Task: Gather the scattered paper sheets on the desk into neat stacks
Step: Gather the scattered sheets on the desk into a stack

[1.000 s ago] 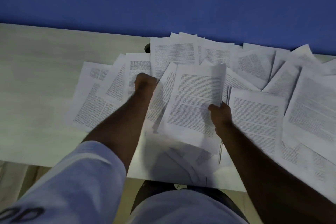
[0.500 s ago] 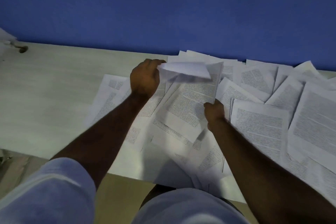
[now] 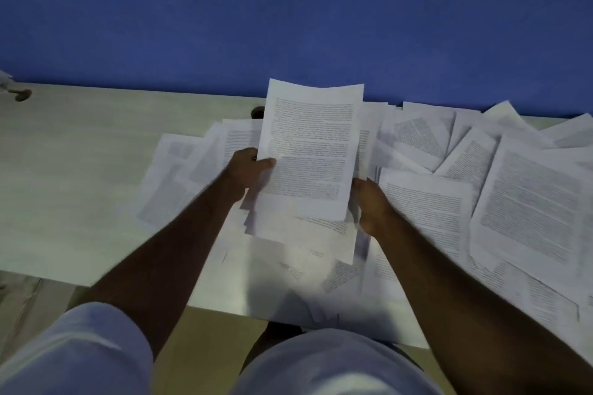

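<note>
Right now the left hand (image 3: 248, 170) pinches a small bundle of sheets (image 3: 309, 151) by its left edge, thumb on top, lifted above the desk (image 3: 80, 170). Its right edge meets the right hand (image 3: 369, 202); those fingers are hidden. Loose sheets (image 3: 526, 202), too overlapped to count, cover the right half.

Printed sheet (image 3: 309, 151), white with dense black text, raised and tilted at frame centre atop a small held bundle (image 3: 298, 231). Scattered sheets (image 3: 526, 202) overlap across the desk (image 3: 80, 176), centre to right edge.
</note>
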